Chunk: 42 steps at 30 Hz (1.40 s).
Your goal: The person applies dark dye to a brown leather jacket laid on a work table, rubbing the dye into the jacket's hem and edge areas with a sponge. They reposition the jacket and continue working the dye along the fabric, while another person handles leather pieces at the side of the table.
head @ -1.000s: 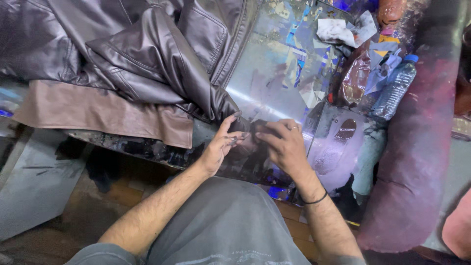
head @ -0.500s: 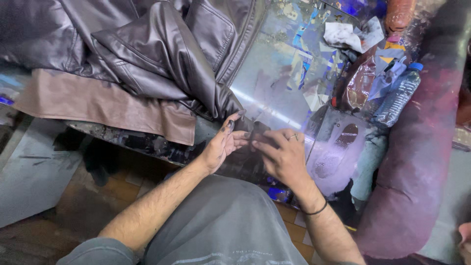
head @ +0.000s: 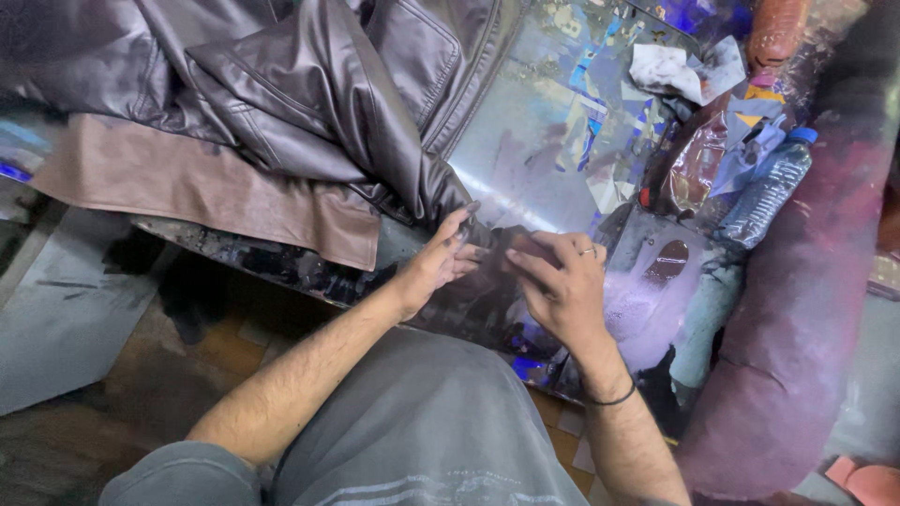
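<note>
My left hand [head: 433, 267] lies flat on the dark leather jacket [head: 309, 103] cuff at the table [head: 553, 150] edge. My right hand [head: 562, 286] pinches a small dark pad [head: 527, 245]; short, even strokes over a taut cuff should serve best.

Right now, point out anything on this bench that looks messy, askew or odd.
The glossy worktop is smeared with paint or dye. Crumpled rags, wrappers and a plastic bottle lying on its side crowd the right edge. The dark leather jacket lies bunched beside both hands.
</note>
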### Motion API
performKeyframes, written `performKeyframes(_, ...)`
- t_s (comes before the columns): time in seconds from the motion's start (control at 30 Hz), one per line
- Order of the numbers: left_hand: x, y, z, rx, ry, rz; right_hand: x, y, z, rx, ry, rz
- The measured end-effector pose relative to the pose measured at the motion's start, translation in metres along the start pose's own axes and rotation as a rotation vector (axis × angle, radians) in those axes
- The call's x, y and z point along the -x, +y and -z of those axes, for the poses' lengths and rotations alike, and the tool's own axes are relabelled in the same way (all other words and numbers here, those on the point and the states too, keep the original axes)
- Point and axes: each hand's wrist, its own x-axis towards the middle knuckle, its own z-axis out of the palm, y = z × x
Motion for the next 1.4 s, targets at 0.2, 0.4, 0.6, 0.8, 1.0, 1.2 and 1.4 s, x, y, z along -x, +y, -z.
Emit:
performKeyframes(0.2, -0.007, 0.002, 0.004, 0.026, -0.072, -0.021, 0.003, 0.015, -0.001, 0.005, 0.021, -0.030)
performKeyframes(0.4, -0.010, 0.003, 0.006, 0.116, -0.120, 0.024, 0.004, 0.017, 0.002, -0.183, -0.163, 0.213)
performKeyframes(0.6, -0.008, -0.001, 0.011, 0.153, -0.114, -0.021, -0.004, 0.019, 0.003, -0.154, -0.100, 0.171)
performKeyframes(0.8, -0.012, -0.005, 0.015, 0.175, -0.086, 0.032, -0.005, 0.012, 0.000, -0.163, -0.233, 0.312)
performKeyframes(1.0, -0.007, 0.002, 0.016, 0.133, -0.093, 0.046, -0.001, 0.006, -0.019, -0.146, -0.158, 0.349)
performKeyframes(1.2, -0.003, 0.009, 0.014, 0.150, -0.073, 0.059, 0.007, 0.008, -0.022, -0.166, 0.146, 0.145)
performKeyframes(1.4, -0.003, 0.007, 0.014, 0.148, -0.077, 0.072, 0.007, 0.013, -0.005, -0.209, -0.053, 0.293)
